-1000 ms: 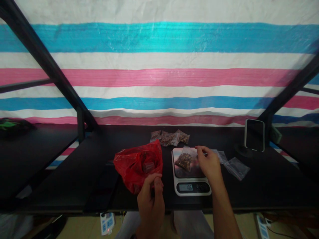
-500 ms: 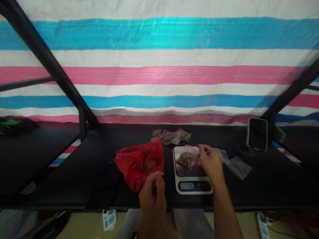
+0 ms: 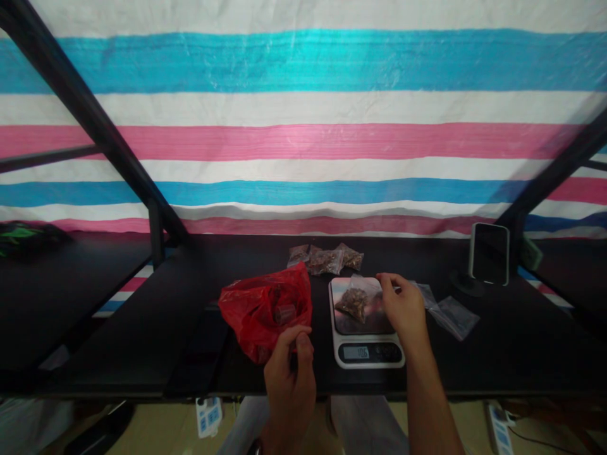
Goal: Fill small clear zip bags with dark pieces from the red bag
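My right hand (image 3: 403, 309) is at the top right corner of the digital kitchen scale (image 3: 365, 361), with the fingertips (image 3: 383, 278) pinched together on the top edge of a small zip bag (image 3: 353, 303) of brown bits. That bag lies on the scale's platform, and the display (image 3: 355, 352) looks like 106, though it's a bit soft from here. My left hand (image 3: 289, 385) is curled, with the fingers (image 3: 303, 344) pressed together just beside a red plastic bag (image 3: 263, 313), but I can't tell if they're pinching anything.

Going by the clock from the scale, the red bag is at 9, three filled packets (image 3: 325, 260) are at 12, loose clear bags (image 3: 453, 318) are at 3, and a phone on a stand (image 3: 490, 254) is at 2. It's all on a black table (image 3: 521, 341).
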Demonstrator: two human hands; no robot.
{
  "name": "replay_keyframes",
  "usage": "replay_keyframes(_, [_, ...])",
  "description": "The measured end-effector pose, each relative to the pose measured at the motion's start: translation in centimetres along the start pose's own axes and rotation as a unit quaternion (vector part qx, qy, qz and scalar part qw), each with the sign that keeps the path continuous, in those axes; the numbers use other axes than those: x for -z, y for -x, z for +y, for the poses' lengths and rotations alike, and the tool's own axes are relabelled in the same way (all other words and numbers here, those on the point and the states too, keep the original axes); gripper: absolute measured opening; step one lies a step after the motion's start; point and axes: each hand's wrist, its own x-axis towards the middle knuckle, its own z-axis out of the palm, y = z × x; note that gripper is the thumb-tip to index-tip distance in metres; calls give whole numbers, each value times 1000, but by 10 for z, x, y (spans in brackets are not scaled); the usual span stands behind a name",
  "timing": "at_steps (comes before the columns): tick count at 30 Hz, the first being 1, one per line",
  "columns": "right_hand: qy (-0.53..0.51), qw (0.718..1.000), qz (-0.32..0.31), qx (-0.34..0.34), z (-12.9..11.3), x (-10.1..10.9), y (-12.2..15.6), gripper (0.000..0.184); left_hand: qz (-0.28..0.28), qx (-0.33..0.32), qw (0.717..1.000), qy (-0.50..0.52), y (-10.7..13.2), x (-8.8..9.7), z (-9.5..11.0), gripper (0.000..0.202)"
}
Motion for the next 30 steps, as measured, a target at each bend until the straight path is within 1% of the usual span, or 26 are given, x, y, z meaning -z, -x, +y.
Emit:
replay_keyframes(4, [-3, 1000, 2, 6, 1, -1, 0, 54, 4, -3, 1000, -8, 0, 1, -1, 23])
replay_keyframes(9, [1, 1000, -6, 0, -1, -2, -1, 56, 0, 12, 1000, -10, 3, 1, -6, 24])
replay_keyframes(13, [4, 1000, -16, 5, -3, -2, 0, 54, 0, 10, 1000, -11, 3, 2, -8, 24])
replay_keyframes(22, [44, 995, -61, 68, -6, -5, 4, 47, 7, -1, 1000, -13, -1, 4, -1, 23])
replay_keyframes(27, [32, 993, -67, 89, -5, -7, 4, 38, 4, -2, 1000, -28, 0, 5, -4, 23])
replay_keyframes(30, [-2, 990, -85, 115, -9, -5, 4, 32, 2, -14, 1000, -22, 0, 4, -4, 21])
